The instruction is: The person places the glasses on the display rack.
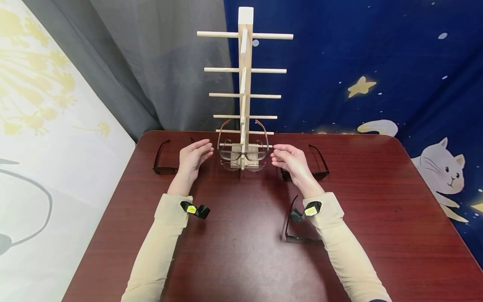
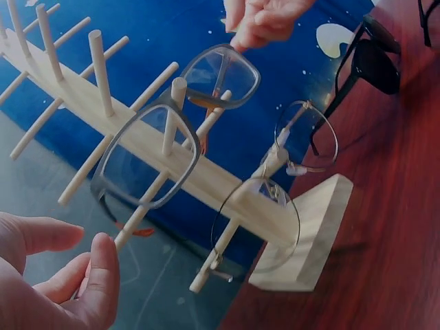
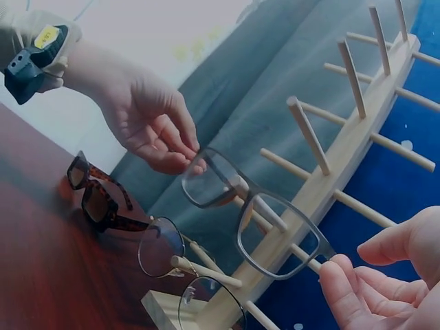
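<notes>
A pale wooden eyeglasses stand (image 1: 247, 82) with several rows of pegs rises at the table's back. Grey-framed eyeglasses (image 1: 230, 156) with orange-brown temple tips rest on its lower pegs. Beneath them hang thin wire-rimmed round eyeglasses (image 2: 298, 213). My left hand (image 1: 194, 158) is beside the grey pair's left side, a small gap between, thumb and fingers apart in the left wrist view. On the other side, my right hand (image 1: 293, 162) is close to the hinge, its thumb and forefinger parted. Whether a right fingertip still touches the frame, I cannot tell.
Tortoiseshell sunglasses (image 3: 97, 205) lie on the dark red table (image 1: 234, 256), left of the stand. Black sunglasses (image 1: 321, 175) lie behind my right hand. Another dark pair (image 1: 296, 239) is partly under my right forearm. Grey and blue curtains (image 1: 320, 75) hang behind.
</notes>
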A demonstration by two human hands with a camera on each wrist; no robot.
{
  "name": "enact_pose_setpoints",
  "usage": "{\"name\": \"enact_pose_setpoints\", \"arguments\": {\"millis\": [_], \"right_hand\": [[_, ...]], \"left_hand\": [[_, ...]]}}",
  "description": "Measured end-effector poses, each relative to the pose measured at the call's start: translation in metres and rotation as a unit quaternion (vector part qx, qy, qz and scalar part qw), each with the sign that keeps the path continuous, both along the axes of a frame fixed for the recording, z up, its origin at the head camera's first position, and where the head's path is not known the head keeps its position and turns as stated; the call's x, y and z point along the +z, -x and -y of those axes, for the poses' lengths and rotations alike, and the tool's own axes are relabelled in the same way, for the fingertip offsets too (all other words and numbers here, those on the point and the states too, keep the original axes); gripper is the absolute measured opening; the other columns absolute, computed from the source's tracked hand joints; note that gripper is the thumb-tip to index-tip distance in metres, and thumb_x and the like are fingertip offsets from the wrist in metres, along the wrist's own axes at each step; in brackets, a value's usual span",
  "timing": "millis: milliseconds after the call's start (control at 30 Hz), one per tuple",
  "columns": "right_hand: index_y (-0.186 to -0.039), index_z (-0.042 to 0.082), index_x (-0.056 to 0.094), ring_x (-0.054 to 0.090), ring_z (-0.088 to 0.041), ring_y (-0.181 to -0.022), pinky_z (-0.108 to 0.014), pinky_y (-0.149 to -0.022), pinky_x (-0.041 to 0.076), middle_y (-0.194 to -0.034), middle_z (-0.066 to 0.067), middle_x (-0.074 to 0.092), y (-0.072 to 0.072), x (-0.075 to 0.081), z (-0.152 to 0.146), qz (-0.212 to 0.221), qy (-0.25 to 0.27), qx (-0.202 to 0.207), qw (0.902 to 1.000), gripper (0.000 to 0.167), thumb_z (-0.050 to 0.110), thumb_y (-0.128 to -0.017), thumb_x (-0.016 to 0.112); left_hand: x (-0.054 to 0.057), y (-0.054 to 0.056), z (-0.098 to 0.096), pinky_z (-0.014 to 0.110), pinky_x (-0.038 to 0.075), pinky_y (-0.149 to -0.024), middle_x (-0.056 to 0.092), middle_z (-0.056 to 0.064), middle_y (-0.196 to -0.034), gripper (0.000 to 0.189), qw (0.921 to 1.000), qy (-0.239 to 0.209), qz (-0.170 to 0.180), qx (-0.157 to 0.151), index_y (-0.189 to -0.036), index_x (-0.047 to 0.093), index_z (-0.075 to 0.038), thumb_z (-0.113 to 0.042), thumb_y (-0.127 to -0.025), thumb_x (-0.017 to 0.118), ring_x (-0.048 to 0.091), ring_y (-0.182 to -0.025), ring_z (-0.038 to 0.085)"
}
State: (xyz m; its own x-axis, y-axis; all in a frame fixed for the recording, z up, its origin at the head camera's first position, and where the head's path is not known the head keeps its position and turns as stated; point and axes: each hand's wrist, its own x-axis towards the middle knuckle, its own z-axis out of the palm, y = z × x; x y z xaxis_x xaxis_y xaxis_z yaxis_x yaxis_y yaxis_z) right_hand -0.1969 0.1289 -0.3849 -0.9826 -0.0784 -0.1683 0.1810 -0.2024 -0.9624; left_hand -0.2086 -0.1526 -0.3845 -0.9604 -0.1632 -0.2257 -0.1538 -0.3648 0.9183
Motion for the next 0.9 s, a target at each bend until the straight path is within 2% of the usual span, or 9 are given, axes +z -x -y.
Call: {"name": "enact_pose_setpoints", "arguments": {"millis": [200,333,433,567,733,800,900], "right_hand": [[-0.112,-0.005,0.056,0.062,-0.008,-0.065,-0.021,-0.065,0.056,-0.074,-0.001,0.066,-0.014,0.0,0.0,-0.018,-0.005,0.012,0.9998,0.021,0.0,-0.091,0.055],[-0.104,-0.001,0.058,0.062,-0.009,-0.063,-0.022,-0.063,0.056,-0.073,-0.002,0.067,-0.025,-0.002,0.004,-0.032,0.003,0.021,0.9993,0.014,-0.002,-0.09,0.055],[-0.103,-0.004,0.057,0.062,-0.009,-0.063,-0.022,-0.062,0.056,-0.073,-0.003,0.067,-0.033,-0.004,0.008,-0.038,0.008,0.03,0.9988,0.014,-0.004,-0.089,0.055],[-0.107,-0.012,0.054,0.062,-0.01,-0.063,-0.022,-0.06,0.055,-0.073,-0.004,0.066,-0.043,-0.008,0.017,-0.042,0.011,0.05,0.9978,0.019,-0.007,-0.088,0.055],[-0.109,-0.017,0.051,0.063,-0.012,-0.064,-0.023,-0.062,0.056,-0.076,-0.007,0.066,-0.055,-0.013,0.033,-0.048,-0.012,0.092,0.9945,0.024,-0.007,-0.088,0.055],[-0.11,-0.019,0.05,0.062,-0.011,-0.064,-0.024,-0.062,0.056,-0.078,-0.011,0.065,-0.059,-0.016,0.04,-0.049,-0.019,0.108,0.9928,0.026,-0.007,-0.088,0.056],[-0.109,-0.018,0.051,0.062,-0.01,-0.062,-0.023,-0.061,0.055,-0.078,-0.013,0.065,-0.064,-0.019,0.052,-0.045,-0.023,0.124,0.991,0.025,-0.008,-0.087,0.056]], "left_hand": [[-0.006,-0.011,0.013,0.022,0.055,-0.072,0.069,0.002,-0.082,0.025,0.9998,0.021,0.003,-0.002,-0.112,0.061,0.004,0.005,-0.087,0.061,0.066,-0.072,0.01],[-0.012,-0.019,0.023,0.024,0.055,-0.076,0.069,0.0,-0.083,0.031,0.9982,0.058,0.014,-0.006,-0.118,0.058,0.007,0.002,-0.088,0.061,0.066,-0.074,0.009],[-0.017,-0.026,0.032,0.026,0.054,-0.079,0.068,-0.002,-0.081,0.036,0.9972,0.072,0.015,-0.007,-0.123,0.055,0.01,0.002,-0.088,0.061,0.066,-0.074,0.008],[-0.022,-0.035,0.046,0.026,0.054,-0.078,0.069,-0.002,-0.081,0.034,0.9976,0.067,0.014,0.002,-0.121,0.056,0.01,0.003,-0.088,0.061,0.067,-0.073,0.008],[-0.025,-0.044,0.065,0.025,0.054,-0.077,0.07,0.0,-0.083,0.017,0.9984,0.051,0.02,0.013,-0.098,0.069,-0.006,0.004,-0.086,0.063,0.068,-0.074,0.01],[-0.027,-0.048,0.072,0.024,0.055,-0.076,0.07,0.0,-0.081,0.017,0.9985,0.046,0.022,0.021,-0.096,0.069,-0.006,0.005,-0.085,0.063,0.068,-0.074,0.01],[-0.032,-0.052,0.082,0.025,0.055,-0.075,0.07,0.001,-0.081,0.021,0.9981,0.044,0.023,0.037,-0.105,0.067,0.002,0.007,-0.085,0.063,0.068,-0.073,0.011]]}}
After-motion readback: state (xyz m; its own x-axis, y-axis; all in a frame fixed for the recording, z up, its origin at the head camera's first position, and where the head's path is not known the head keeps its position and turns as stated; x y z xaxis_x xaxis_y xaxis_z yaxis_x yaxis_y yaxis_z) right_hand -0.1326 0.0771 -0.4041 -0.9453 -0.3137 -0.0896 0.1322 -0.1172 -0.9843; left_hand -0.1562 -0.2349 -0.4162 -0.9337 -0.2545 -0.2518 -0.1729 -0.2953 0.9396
